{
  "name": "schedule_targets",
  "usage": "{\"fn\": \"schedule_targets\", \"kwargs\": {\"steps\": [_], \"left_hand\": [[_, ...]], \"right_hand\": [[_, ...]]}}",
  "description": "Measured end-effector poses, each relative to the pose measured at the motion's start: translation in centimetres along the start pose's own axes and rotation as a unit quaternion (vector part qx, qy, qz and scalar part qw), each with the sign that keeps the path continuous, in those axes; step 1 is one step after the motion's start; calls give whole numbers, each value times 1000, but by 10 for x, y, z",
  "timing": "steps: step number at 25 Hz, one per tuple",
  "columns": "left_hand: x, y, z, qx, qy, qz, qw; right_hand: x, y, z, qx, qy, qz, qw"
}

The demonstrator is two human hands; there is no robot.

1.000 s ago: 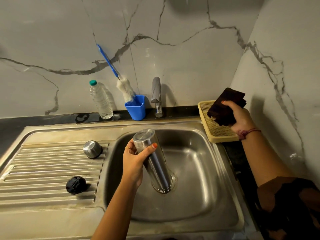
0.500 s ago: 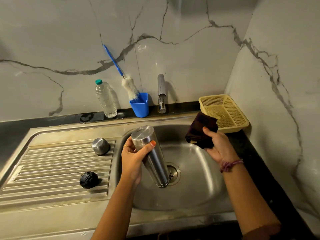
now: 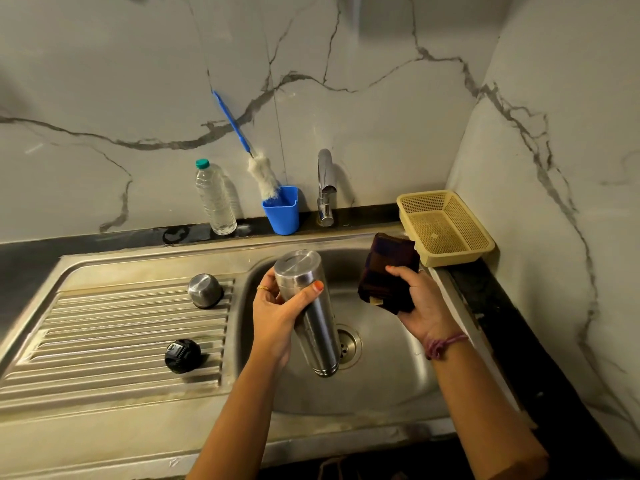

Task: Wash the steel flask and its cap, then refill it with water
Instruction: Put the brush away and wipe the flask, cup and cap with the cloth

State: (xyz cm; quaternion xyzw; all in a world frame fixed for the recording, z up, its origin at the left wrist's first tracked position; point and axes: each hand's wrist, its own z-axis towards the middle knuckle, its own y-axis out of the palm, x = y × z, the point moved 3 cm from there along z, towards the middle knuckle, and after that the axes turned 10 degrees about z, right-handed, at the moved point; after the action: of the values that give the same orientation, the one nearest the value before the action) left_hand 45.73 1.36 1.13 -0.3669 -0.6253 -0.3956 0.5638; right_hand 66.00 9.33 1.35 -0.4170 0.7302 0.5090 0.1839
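Observation:
My left hand (image 3: 277, 315) grips the steel flask (image 3: 313, 317) near its closed base, holding it upside down over the sink basin (image 3: 388, 382) with its mouth pointing at the drain. My right hand (image 3: 417, 299) holds a folded dark cloth (image 3: 384, 271) just to the right of the flask, apart from it. A steel cap (image 3: 205, 290) and a black inner stopper (image 3: 182, 355) rest on the ribbed drainboard (image 3: 104, 341) to the left.
The tap (image 3: 325, 185) stands behind the basin with no water running. A blue cup (image 3: 282, 213) holds a bottle brush (image 3: 263, 176), next to a clear plastic bottle (image 3: 214, 199). A yellow mesh basket (image 3: 445, 226) sits in the right corner by the wall.
My right hand has brought the dark cloth from the yellow basket over to the sink, close beside the flask. The flask stays inverted in my left hand.

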Motion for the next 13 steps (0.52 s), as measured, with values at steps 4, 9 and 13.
{"fn": "schedule_targets", "kwargs": {"steps": [4,9,13], "left_hand": [[7,7,-2,-19,30,27,999],[16,18,-4,-61,69,39,995],[17,21,-2,-59,81,37,994]], "right_hand": [[-18,26,-9,-31,-82,-112,990],[-46,93,-34,-174,-344,-477,790],[-32,115,-51,-273,-431,-602,615]]}}
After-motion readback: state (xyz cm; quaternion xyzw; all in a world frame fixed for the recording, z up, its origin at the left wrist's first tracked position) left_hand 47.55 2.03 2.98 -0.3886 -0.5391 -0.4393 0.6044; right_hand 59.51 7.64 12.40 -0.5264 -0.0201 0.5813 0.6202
